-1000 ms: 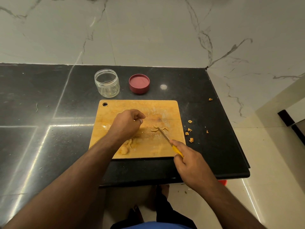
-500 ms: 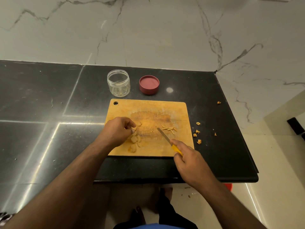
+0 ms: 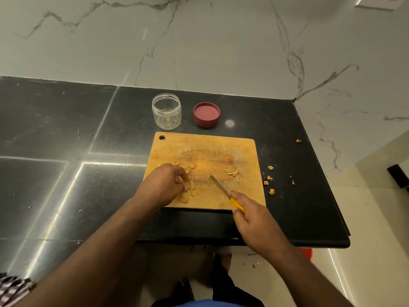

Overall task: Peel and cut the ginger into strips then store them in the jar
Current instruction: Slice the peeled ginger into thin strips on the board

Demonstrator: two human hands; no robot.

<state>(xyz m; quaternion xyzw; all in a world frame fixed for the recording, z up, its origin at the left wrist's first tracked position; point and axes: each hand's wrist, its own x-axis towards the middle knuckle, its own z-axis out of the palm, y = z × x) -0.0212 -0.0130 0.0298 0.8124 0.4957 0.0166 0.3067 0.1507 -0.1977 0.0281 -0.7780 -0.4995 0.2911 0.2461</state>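
Note:
A wooden cutting board (image 3: 205,145) lies on the black counter. My left hand (image 3: 164,183) is at the board's near left, its fingers curled and pinching a ginger slice (image 3: 190,186) from a small pile of slices. My right hand (image 3: 254,218) grips the yellow handle of a knife (image 3: 219,187); the blade points up and left over the board. A few cut ginger strips (image 3: 234,173) lie at the board's right. An open clear jar (image 3: 166,111) stands behind the board, with its red lid (image 3: 206,115) to its right.
Ginger peel scraps (image 3: 269,181) lie on the black counter (image 3: 66,173) right of the board, one more (image 3: 298,141) farther back. The counter's edge runs along the right and front. A marble wall rises behind. A red object (image 3: 307,253) sits on the floor below.
My left hand has drawn back from the board's middle to the slice pile at the near left. The knife has stayed near the board's middle, clear of the cut strips.

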